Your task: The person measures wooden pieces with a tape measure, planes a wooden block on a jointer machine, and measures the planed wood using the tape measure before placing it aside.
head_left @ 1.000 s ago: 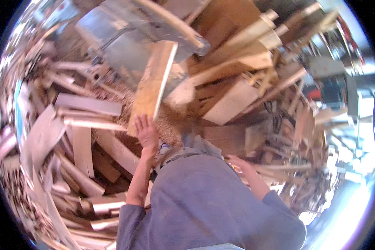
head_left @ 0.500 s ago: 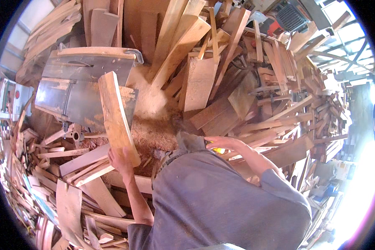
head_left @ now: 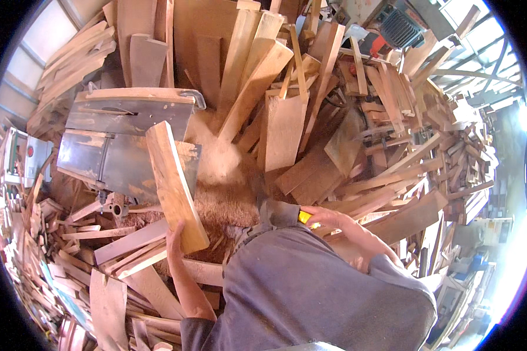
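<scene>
A flat, pale wooden board [head_left: 175, 187] slants up and away on the left, its near end by my left hand [head_left: 174, 237]. That hand is closed on the board's left edge, with the fingers partly hidden by the wood. The far part of the board reaches over a grey metal machine table [head_left: 79, 153]. My right hand [head_left: 325, 217] is at my right hip, its fingers closed round a small yellow and dark object [head_left: 304, 217]. Most of that object is covered by the hand, so its kind does not show.
Sawdust [head_left: 219, 158] is heaped beside the machine. Tall planks [head_left: 284, 131] lean at the back, and a pile of offcuts [head_left: 392, 158] spreads across the right. More scrap wood [head_left: 108, 301] lies at the lower left. A ribbed motor [head_left: 399, 28] stands at the far right.
More of the yellow object now shows at my right hand, which has shifted at my hip. My left hand has moved lower along the board's edge. The whole view has shifted slightly.
</scene>
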Demonstrator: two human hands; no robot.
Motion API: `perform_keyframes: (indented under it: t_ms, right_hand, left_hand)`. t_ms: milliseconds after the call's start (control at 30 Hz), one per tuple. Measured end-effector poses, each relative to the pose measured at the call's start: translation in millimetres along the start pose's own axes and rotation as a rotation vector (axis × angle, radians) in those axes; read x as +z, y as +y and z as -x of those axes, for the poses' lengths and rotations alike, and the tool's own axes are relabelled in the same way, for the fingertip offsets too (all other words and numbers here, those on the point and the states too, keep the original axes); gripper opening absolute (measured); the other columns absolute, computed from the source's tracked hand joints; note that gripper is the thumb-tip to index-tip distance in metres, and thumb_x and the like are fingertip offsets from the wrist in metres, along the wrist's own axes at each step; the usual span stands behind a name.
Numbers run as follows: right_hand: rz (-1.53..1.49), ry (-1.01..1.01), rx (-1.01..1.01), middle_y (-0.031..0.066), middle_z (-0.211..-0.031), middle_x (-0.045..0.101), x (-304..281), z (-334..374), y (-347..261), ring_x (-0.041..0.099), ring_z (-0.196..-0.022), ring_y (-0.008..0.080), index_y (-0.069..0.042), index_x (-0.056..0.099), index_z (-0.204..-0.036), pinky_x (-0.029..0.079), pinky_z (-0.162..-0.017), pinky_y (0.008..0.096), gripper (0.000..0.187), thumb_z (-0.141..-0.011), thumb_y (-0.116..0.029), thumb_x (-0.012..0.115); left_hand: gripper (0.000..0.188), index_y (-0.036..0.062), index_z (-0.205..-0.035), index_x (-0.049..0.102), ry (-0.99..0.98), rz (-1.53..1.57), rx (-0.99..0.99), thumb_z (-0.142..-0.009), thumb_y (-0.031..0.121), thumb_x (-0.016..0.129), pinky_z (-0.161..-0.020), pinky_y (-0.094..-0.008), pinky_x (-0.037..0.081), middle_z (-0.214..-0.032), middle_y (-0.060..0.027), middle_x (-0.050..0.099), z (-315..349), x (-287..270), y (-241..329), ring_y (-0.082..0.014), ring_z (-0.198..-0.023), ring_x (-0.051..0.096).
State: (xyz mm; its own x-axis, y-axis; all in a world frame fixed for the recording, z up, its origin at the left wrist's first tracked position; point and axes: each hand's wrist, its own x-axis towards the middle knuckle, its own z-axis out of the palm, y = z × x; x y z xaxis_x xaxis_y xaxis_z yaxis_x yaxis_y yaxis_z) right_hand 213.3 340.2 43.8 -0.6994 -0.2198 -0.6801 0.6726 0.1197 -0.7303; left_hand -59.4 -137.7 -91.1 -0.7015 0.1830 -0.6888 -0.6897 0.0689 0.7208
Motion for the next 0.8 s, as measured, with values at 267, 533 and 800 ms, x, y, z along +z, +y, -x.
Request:
perform_keyframes:
  t_ms: [267, 533, 800]
  right_hand:
    - [0.48, 0.303, 0.194, 0.0166, -0.117, 0.07, 26, -36, 24, 0.069, -0.103, 0.0349, -0.019, 0.051, -0.138, 0.052, -0.09, 0.0465, 0.059, -0.092, -0.056, 0.058]
    - [0.225, 0.166, -0.048, 0.0184, -0.118, 0.068, 14, -39, 24, 0.064, -0.111, 0.0303, -0.009, 0.052, -0.139, 0.049, -0.094, 0.0408, 0.056, -0.092, -0.037, 0.065]
    - [0.389, 0.466, -0.075, 0.0213, -0.128, 0.067, 24, -56, 69, 0.067, -0.116, 0.0312, -0.006, 0.066, -0.126, 0.052, -0.091, 0.0372, 0.041, -0.088, -0.021, 0.062]
  left_hand:
    - [0.058, -0.0002, -0.135, 0.056, -0.109, 0.114, 0.057, -0.089, 0.028, 0.078, -0.087, -0.036, 0.055, -0.119, -0.0107, 0.067, -9, -5, -14, -0.0215, -0.104, 0.067]
    - [0.055, -0.0026, -0.134, 0.057, -0.022, 0.052, 0.106, -0.091, 0.026, 0.076, -0.084, -0.0354, 0.056, -0.115, -0.0112, 0.069, 21, 5, 1, -0.0207, -0.1, 0.067]
    - [0.053, -0.0013, -0.128, 0.061, 0.0, 0.088, 0.123, -0.087, 0.027, 0.08, -0.08, -0.0327, 0.055, -0.109, -0.008, 0.07, 23, 24, 18, -0.0171, -0.094, 0.067]
